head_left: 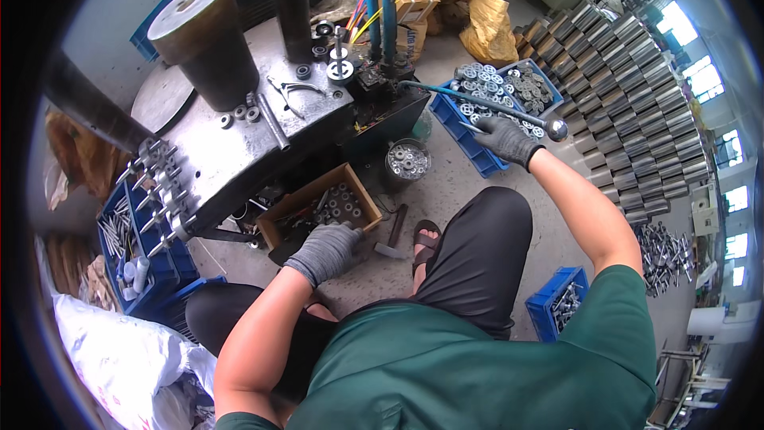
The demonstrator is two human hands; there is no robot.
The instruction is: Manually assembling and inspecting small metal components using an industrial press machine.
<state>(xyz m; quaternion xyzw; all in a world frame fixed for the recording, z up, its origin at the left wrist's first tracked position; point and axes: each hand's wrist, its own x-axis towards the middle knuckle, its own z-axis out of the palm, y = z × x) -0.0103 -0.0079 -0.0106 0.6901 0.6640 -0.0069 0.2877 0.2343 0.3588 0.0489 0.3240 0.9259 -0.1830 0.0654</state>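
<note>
My left hand (326,253), in a grey knit glove, is at the near edge of an open wooden drawer (368,195) holding loose rings and small metal parts. Its fingers curl down, and what they hold, if anything, is hidden. On the right, my right hand (508,142), gloved alike, is over the near part of a blue crate (485,166) of spoked metal wheels (481,80). Those fingers are drawn together around something I cannot make out; a pale pointed bit shows at their tips. Just beyond this hand runs a long lever (485,100) with a shiny ball end (555,129).
A steel-topped press table (306,123) bears a thick metal cylinder (207,48), bearings and a forked puller (290,95). A hammer (391,235) lies by my foot near a bucket of parts (408,161). Stacked steel tubes (629,103) line the right; a blue bin (557,302) stands nearer.
</note>
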